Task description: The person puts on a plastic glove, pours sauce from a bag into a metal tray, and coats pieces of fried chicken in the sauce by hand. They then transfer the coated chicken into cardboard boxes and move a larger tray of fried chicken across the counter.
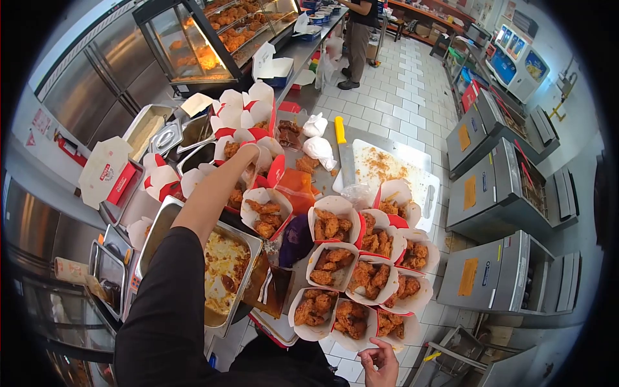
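Observation:
My left arm stretches forward over the counter, and my left hand [251,161] reaches among red and white boxes at the back; its fingers are hard to make out there. At the lower right, my right hand [380,364] has its fingers apart, holding nothing, just below the nearest box of fried chicken [391,324]. Several open boxes of fried chicken [332,263] stand close together between the hands and the cutting board. Another filled box [265,216] stands just in front of my left hand.
A yellow-handled knife [340,132] lies beside a white cutting board [387,169] with crumbs. A metal tray [227,274] of yellowish food is under my left arm. Grey fryers [480,193] line the right side. A person [358,39] stands at the far counter.

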A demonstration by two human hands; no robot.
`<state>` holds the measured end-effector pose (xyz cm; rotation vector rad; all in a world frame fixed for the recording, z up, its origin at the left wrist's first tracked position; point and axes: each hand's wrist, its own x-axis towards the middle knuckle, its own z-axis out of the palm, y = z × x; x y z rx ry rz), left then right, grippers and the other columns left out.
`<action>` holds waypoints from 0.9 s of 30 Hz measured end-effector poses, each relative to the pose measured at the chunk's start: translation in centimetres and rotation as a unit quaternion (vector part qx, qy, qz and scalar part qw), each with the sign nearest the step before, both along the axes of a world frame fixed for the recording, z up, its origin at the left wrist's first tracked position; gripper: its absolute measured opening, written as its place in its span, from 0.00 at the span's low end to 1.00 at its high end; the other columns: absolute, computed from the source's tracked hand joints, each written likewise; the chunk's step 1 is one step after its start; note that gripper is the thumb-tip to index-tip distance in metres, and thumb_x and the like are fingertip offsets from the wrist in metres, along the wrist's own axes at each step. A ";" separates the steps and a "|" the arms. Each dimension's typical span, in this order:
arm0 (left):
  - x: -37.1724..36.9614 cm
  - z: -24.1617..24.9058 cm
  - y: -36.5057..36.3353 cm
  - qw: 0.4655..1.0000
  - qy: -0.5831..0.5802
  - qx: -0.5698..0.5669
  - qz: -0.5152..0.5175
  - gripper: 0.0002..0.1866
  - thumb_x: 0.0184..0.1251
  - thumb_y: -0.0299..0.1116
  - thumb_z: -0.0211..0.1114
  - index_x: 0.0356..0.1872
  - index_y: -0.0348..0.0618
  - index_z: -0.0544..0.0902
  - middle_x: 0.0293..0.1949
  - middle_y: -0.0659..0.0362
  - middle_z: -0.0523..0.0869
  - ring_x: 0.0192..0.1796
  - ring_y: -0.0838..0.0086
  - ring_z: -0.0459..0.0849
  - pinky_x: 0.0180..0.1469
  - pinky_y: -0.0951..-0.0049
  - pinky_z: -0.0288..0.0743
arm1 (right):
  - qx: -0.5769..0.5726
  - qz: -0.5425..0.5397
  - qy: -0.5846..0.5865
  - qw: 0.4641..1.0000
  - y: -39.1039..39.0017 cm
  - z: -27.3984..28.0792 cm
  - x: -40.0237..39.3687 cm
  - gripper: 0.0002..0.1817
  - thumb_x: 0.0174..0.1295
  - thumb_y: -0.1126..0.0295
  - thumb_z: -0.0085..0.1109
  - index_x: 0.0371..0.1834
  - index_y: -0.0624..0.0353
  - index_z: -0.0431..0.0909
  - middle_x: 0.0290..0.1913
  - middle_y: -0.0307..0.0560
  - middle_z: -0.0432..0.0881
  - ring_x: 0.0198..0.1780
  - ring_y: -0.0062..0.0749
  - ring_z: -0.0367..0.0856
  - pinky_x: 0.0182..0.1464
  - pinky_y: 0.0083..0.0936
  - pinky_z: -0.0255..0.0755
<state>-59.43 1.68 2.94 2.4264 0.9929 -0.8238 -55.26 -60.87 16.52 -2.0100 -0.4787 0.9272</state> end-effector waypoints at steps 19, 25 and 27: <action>-3.0 5.7 -0.5 0.986 -0.116 0.018 -0.117 0.10 0.57 0.28 0.64 0.40 0.39 0.85 0.35 0.52 0.87 0.38 0.66 0.88 0.39 0.68 0.81 | -0.009 0.028 0.064 0.997 1.5 -2.0 -4.3 0.19 0.67 0.72 0.63 0.59 0.63 0.72 0.37 0.42 0.85 0.37 0.19 0.80 0.42 0.18 0.73; -7.3 13.5 -3.6 0.892 -0.398 -0.184 0.111 0.12 0.57 0.26 0.64 0.43 0.44 0.85 0.42 0.55 0.87 0.41 0.67 0.87 0.40 0.71 0.81 | -0.019 0.060 0.050 0.997 1.3 -1.2 -5.1 0.19 0.67 0.71 0.63 0.59 0.63 0.72 0.37 0.42 0.85 0.37 0.19 0.79 0.42 0.18 0.73; -9.7 16.0 -5.4 0.848 -0.446 -0.249 0.142 0.13 0.57 0.25 0.63 0.44 0.45 0.85 0.44 0.56 0.87 0.42 0.68 0.87 0.40 0.72 0.81 | -0.012 0.065 0.042 0.997 0.8 -1.2 -5.1 0.19 0.67 0.72 0.63 0.59 0.63 0.72 0.37 0.42 0.85 0.37 0.19 0.79 0.42 0.17 0.73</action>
